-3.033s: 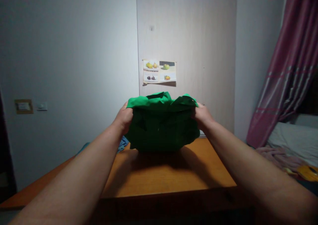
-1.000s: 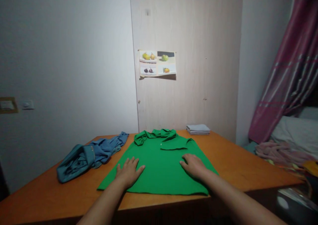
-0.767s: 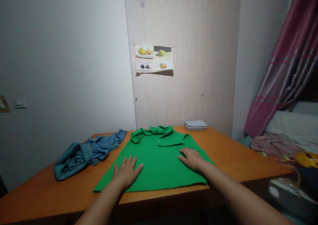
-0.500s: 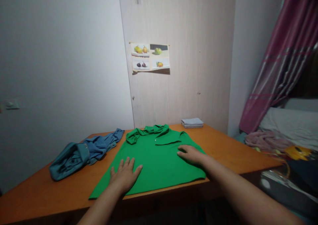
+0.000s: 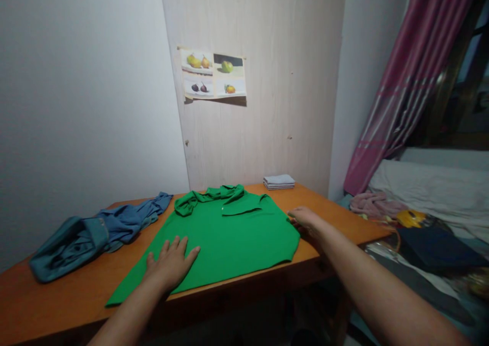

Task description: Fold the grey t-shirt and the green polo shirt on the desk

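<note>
A green shirt [image 5: 229, 239] lies spread over the wooden table, its crumpled collar end toward the wall and a small button by its placket. My left hand [image 5: 171, 262] rests flat on the left side of the cloth, fingers spread. At the shirt's right edge, my right hand [image 5: 305, 219] has its fingers curled and appears to pinch the fabric there; the fingertips are partly hidden. Left of the shirt lies a crumpled blue denim garment [image 5: 128, 226], with one end bunched into an open loop.
The orange-brown table [image 5: 336, 218] meets the wall at the back. A folded checked cloth [image 5: 278, 182] sits at its far edge. A fruit picture sheet [image 5: 214, 76] hangs on the wall. To the right are a pink curtain [image 5: 385, 111] and a cluttered bed [image 5: 431, 183].
My right hand has moved off the shirt's surface outward to its right edge, and that edge is now slightly bent in. My left hand stays on the cloth. The view has turned right.
</note>
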`<state>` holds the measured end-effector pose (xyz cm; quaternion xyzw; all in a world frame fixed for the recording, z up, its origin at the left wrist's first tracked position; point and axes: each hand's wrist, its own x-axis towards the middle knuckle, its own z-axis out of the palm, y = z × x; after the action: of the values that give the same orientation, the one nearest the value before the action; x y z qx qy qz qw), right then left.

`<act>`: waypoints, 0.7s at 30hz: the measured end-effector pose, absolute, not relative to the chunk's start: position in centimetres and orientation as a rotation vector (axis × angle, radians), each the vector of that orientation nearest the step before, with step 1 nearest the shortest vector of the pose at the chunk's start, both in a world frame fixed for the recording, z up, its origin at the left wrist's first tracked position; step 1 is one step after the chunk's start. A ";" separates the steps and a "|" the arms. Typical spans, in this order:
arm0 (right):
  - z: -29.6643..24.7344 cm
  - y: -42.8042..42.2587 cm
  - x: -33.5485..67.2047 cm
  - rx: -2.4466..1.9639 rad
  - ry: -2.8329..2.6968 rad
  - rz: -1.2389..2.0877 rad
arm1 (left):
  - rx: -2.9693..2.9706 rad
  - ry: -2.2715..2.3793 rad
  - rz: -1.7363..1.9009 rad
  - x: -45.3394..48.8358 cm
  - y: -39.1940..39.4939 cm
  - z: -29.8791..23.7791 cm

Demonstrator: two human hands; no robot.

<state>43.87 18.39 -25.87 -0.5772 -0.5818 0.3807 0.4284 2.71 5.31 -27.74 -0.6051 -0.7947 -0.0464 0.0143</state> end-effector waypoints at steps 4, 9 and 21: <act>-25.5 18.4 43.1 -1.435 -1.429 1.127 | -1.865 -2.474 -0.137 2.5 5.4 -28.1; -25.1 17.5 42.8 -1.335 -1.437 1.278 | -1.857 -2.460 -0.135 2.4 5.6 -28.3; -24.4 17.8 44.4 -1.327 -1.784 0.869 | -1.857 -2.478 -0.123 2.3 5.4 -28.1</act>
<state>44.44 17.84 -24.35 -0.5170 -0.6947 0.3383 0.3683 2.35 5.43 -28.06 -0.5991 -0.7994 -0.0396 0.0212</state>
